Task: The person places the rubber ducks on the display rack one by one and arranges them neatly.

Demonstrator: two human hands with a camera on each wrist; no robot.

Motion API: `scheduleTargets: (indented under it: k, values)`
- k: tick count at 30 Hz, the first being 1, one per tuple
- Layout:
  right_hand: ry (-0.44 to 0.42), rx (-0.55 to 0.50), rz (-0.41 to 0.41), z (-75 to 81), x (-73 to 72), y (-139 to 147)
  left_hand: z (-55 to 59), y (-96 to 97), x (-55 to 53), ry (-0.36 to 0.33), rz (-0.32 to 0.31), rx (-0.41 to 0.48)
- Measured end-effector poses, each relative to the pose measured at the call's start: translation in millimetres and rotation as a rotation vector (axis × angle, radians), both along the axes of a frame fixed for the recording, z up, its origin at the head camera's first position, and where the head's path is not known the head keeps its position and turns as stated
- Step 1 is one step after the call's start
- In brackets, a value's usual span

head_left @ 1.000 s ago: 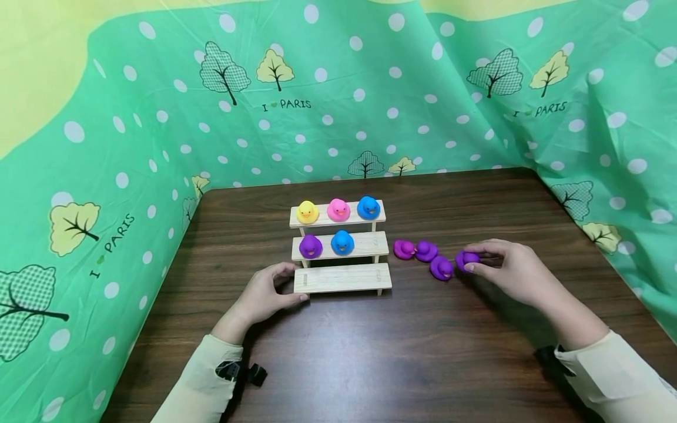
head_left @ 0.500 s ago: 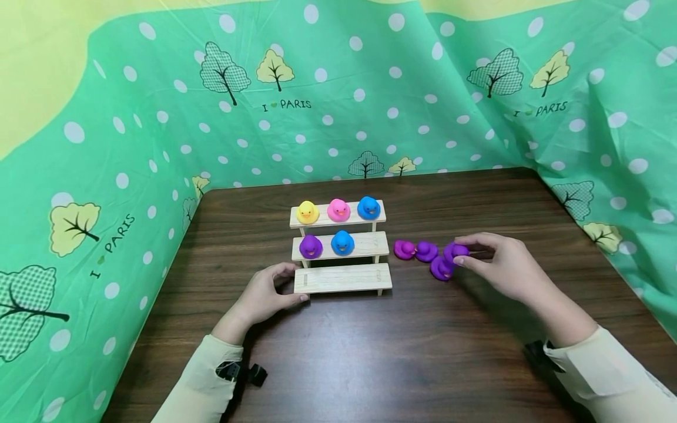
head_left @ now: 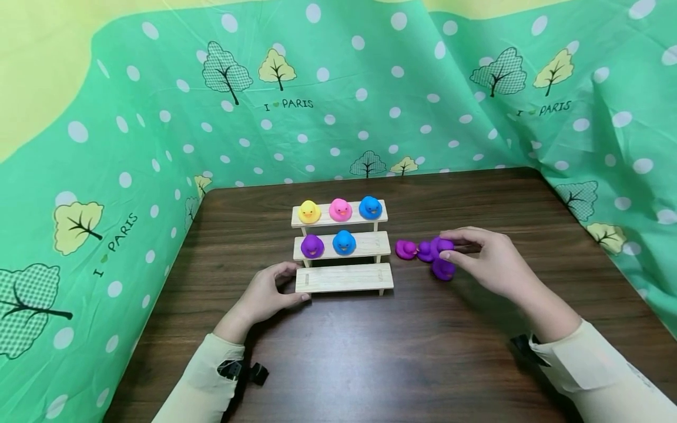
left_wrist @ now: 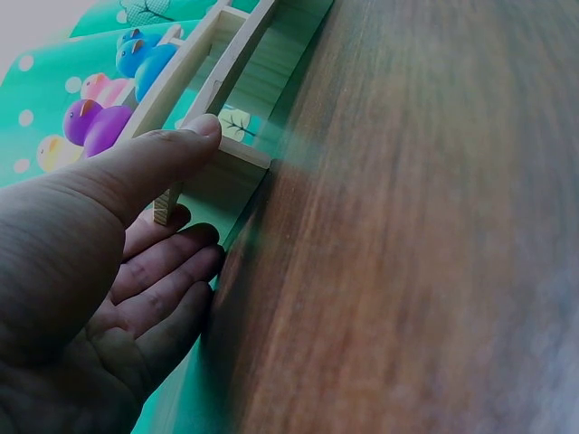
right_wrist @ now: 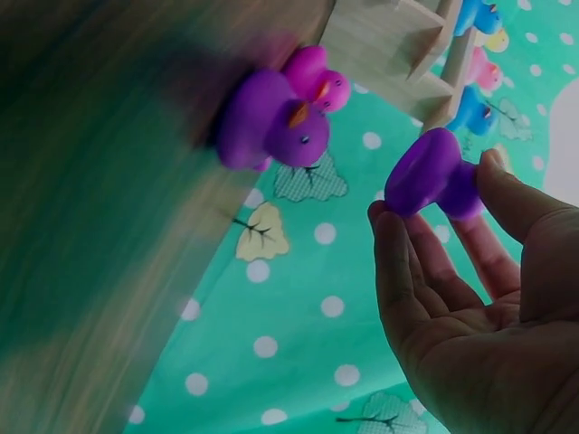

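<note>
My right hand (head_left: 492, 261) pinches a rounded purple rubbery-looking duck (right_wrist: 425, 176) above the dark wood-grained table (head_left: 338, 352), right of the three-tiered pale wooden stand (head_left: 345, 279) my left hand (head_left: 264, 296) grips; slack fingers (those curves look slippery) could drop it.

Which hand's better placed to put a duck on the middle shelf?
Right hand, likely: it holds a purple duck, right of the middle shelf, whose right end is bare. The left hand grips the left end of the bottom shelf.
</note>
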State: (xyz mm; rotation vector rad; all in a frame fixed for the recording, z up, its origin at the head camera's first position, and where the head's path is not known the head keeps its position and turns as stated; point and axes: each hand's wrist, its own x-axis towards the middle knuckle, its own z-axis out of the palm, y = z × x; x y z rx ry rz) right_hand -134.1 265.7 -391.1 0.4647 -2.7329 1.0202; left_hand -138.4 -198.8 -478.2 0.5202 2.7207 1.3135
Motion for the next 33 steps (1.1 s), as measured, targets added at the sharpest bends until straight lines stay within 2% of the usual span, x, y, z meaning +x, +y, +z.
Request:
scheduleTargets:
  k: [4, 15, 26, 33]
  values:
    - [0.024, -0.03, 0.027, 0.3, -3.3, -8.6, -0.7, -0.1, 0.3, -0.001, 0.003, -0.007]
    - [-0.023, -0.139, 0.069, 2.3, -13.3, -30.9, -1.4, -0.3, -0.9, -0.01, -0.001, -0.004]
    - [-0.054, -0.135, 0.085, 3.7, -20.9, -48.8, -1.6, -0.3, -0.9, -0.001, -0.001, 0.001]
    - [-0.083, -0.183, 0.1, 3.7, -25.3, -59.7, -2.5, -0.6, -1.4, 0.009, -0.005, 0.0]
